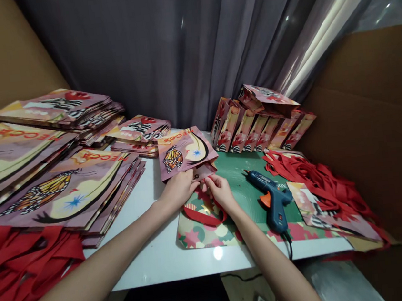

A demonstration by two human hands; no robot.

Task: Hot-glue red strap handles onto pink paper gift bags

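Note:
A small printed paper bag (pixel 185 149) with a butterfly and a blue star lies in front of me, its opening facing me. My left hand (pixel 180 189) is closed on the near edge of the bag, and its fingertips are partly hidden at the opening. Beside it, my right hand (pixel 221 192) pinches a red ribbon (pixel 205 220) against the bag's mouth. The ribbon hangs in a loop below both hands, over a patterned sheet (pixel 196 238). To the right of my right hand, a dark blue glue gun (pixel 272 198) with an orange trigger rests on a green board (pixel 237 170).
Flat printed bags (pixel 65 193) are stacked on the left, with red ribbons (pixel 30 269) in front. Several finished-looking bags (pixel 252 130) stand at the back right. More red ribbons (pixel 327 185) pile up at right. Cardboard walls (pixel 376 141) flank the white table (pixel 144 266).

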